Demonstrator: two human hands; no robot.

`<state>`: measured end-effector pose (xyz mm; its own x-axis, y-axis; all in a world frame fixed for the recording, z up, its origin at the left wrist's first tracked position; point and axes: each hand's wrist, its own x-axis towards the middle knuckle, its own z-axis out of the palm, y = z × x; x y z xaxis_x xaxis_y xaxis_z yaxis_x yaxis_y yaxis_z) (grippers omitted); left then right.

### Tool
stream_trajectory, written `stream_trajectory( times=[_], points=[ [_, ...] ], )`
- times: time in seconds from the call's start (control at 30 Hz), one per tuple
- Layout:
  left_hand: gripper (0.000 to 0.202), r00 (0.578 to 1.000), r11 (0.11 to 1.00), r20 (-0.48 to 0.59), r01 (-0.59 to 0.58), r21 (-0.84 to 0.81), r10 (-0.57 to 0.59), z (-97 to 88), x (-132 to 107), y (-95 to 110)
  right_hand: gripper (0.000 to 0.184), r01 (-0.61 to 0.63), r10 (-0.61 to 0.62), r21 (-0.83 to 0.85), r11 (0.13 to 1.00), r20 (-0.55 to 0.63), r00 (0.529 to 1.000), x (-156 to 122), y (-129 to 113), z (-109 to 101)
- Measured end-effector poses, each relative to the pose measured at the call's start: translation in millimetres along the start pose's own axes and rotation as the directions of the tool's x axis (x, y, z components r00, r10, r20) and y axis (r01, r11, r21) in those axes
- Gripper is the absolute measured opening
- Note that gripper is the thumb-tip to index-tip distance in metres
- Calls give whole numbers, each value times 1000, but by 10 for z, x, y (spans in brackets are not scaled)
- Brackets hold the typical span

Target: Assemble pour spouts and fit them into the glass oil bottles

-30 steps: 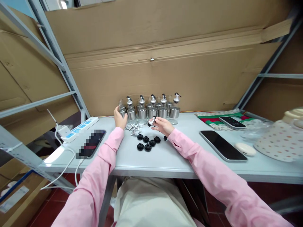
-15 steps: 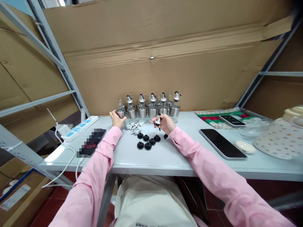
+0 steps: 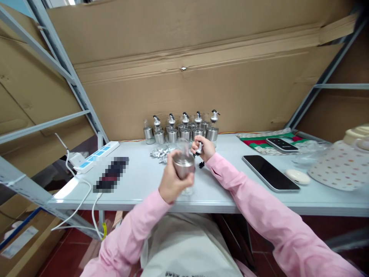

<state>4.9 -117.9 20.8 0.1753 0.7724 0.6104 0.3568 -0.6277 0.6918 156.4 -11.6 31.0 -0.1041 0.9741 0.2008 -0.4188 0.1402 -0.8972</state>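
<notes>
My left hand (image 3: 173,179) is wrapped round a glass bottle (image 3: 184,165) with a steel band, its clear neck upright and without a spout. Just right of that neck, my right hand (image 3: 205,147) pinches a pourer spout (image 3: 200,147) with a dark lever. Behind both hands stand several similar bottles (image 3: 172,135) in rows, the front ones topped with spouts (image 3: 185,116). Loose silver spout pieces (image 3: 158,153) lie left of the held bottle. Small black parts (image 3: 201,164) rest below my right hand. The round black stoppers are hidden behind my left hand and its bottle.
At the left are a power strip (image 3: 98,156) with white cables and a partly blurred-out phone (image 3: 111,175). At the right lie a dark-screened phone (image 3: 271,173), a white oval object (image 3: 298,176), a dotted container (image 3: 337,169) and a patterned cloth (image 3: 256,140). Cardboard (image 3: 184,92) backs the table.
My left hand has brought a bottle from the left end of the row toward the front middle, over the black stoppers. My right hand, still with the spout, has shifted slightly right and up.
</notes>
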Motion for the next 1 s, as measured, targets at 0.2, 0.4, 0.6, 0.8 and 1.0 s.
stream_trajectory(
  times=[0.2,0.4,0.6,0.8,1.0],
  points=[
    [68,991,993,113,79,-92,-69,358,-323,-6,23,145,-141,-159,976,39,989,-57,-351,89],
    [69,986,976,110,140,-167,-123,366,-332,-77,14,364,-314,-256,896,215,925,-505,-808,446],
    [65,986,977,116,139,-164,-121,350,-287,0,10,438,-345,-174,882,395,851,-755,-832,647],
    [65,986,975,114,142,-170,-124,363,-287,-25,7,392,-279,-187,901,441,853,-721,-757,637],
    [64,983,970,134,149,-193,-124,353,-294,-20,10,346,-233,-196,918,440,867,-710,-758,656]
  ],
)
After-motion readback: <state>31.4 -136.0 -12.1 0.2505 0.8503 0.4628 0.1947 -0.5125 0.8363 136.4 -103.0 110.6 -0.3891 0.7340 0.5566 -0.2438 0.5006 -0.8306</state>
